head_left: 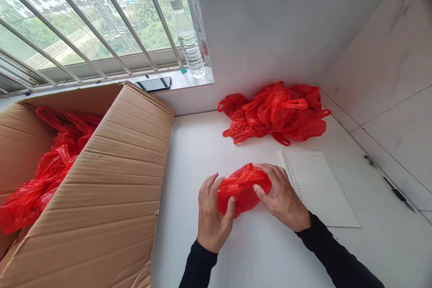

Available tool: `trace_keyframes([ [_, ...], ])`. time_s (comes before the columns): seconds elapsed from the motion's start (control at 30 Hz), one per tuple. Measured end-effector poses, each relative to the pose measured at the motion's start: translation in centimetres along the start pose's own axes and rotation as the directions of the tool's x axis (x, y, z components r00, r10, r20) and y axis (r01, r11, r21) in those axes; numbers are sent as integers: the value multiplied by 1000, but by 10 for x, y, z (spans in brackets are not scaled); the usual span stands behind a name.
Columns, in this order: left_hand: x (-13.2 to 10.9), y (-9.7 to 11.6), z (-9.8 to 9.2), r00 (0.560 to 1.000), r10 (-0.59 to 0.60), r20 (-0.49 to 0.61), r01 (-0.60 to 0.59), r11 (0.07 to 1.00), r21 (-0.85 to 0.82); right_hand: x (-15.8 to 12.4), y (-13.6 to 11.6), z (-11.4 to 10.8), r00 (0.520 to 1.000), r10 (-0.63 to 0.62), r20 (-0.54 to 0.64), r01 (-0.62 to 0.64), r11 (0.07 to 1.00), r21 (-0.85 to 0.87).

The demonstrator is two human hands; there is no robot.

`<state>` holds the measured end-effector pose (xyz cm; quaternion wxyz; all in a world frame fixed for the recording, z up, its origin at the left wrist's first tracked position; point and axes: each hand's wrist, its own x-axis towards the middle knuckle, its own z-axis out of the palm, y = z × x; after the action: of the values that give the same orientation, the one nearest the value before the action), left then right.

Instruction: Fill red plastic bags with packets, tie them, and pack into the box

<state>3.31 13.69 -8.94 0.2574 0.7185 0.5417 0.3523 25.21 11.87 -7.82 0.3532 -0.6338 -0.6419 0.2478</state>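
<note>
A crumpled red plastic bag (pixel 243 187) lies bunched on the white table between both hands. My left hand (pixel 212 216) grips its left side, fingers curled over the plastic and thumb pressed into it. My right hand (pixel 280 195) clasps the right side, fingers wrapped over the top. Both sleeves are black. A heap of loose red plastic bags (pixel 275 112) sits farther back against the wall, apart from my hands.
A large open cardboard box (pixel 111 189) with more red bags (pixel 43 171) inside stands at left. A white notebook (pixel 317 186) lies right of my hands. On the windowsill stand a water bottle (pixel 187 38) and a phone (pixel 154 83). Tiled wall at right.
</note>
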Motion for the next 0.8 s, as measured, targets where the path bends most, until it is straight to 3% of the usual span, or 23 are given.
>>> trace_keyframes([
  [0.07,2,3,3,988,135,72,-141,986,90,2,-7,3,998,-23,66,19,999,51],
  [0.13,5,1,0,987,146,63,-150,986,67,4,-8,3,997,24,67,-31,994,105],
  [0.23,6,-6,-10,997,-6,-73,1,998,-65,2,0,-3,989,149,10,-148,976,161],
  [0.33,5,-7,-18,974,-150,-172,131,984,-117,-1,4,-11,970,240,-48,-224,950,216],
  [0.4,4,-1,-18,973,-116,-199,107,993,-56,-1,-1,-13,965,253,-70,-227,938,261],
  [0.5,4,16,-18,978,23,-209,-17,999,34,0,-13,-14,972,235,-20,-217,924,314],
  [0.57,5,27,-23,960,74,-270,-54,995,79,1,-18,-16,967,253,-15,-232,910,343],
  [0.63,4,35,-33,931,80,-356,-43,993,110,0,-20,-20,945,304,-118,-237,890,390],
  [0.7,2,40,-45,928,4,-371,14,999,47,-6,-25,-25,901,320,-292,-181,891,417],
  [0.8,-3,47,-57,949,-172,-263,142,981,-129,-20,-44,-32,836,86,-542,110,942,318],
])
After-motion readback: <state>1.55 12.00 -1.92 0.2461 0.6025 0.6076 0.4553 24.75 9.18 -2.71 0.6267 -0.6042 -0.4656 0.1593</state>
